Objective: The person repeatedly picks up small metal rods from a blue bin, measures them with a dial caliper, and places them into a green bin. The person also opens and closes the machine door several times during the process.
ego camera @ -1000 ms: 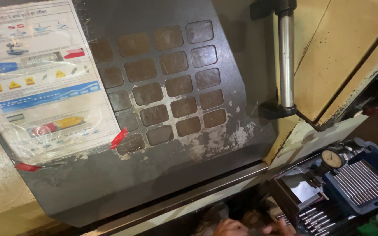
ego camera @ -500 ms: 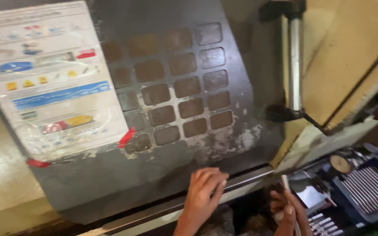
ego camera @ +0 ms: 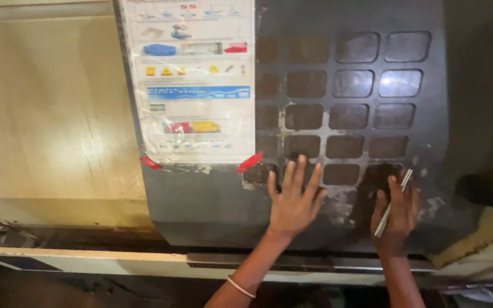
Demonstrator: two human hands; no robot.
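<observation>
My left hand (ego camera: 294,197) lies flat with fingers spread against the dark machine door (ego camera: 212,199), just below its grid of small square windows (ego camera: 343,108). A thin bracelet sits on that wrist. My right hand (ego camera: 396,211) also presses on the door, further right, with a slim silver metal rod (ego camera: 392,203) held against the palm by the fingers. The rod runs diagonally from lower left to upper right.
A laminated instruction sheet (ego camera: 192,80) is fixed to the door with red tape at its lower corners. A beige machine panel (ego camera: 52,114) fills the left. A pale rail (ego camera: 87,259) runs under the door. A dark handle bracket (ego camera: 486,191) sticks out at the right.
Both hands have risen from the bottom edge and now press on the door. The door and sheet have shifted right in view; the blue tool tray is out of sight.
</observation>
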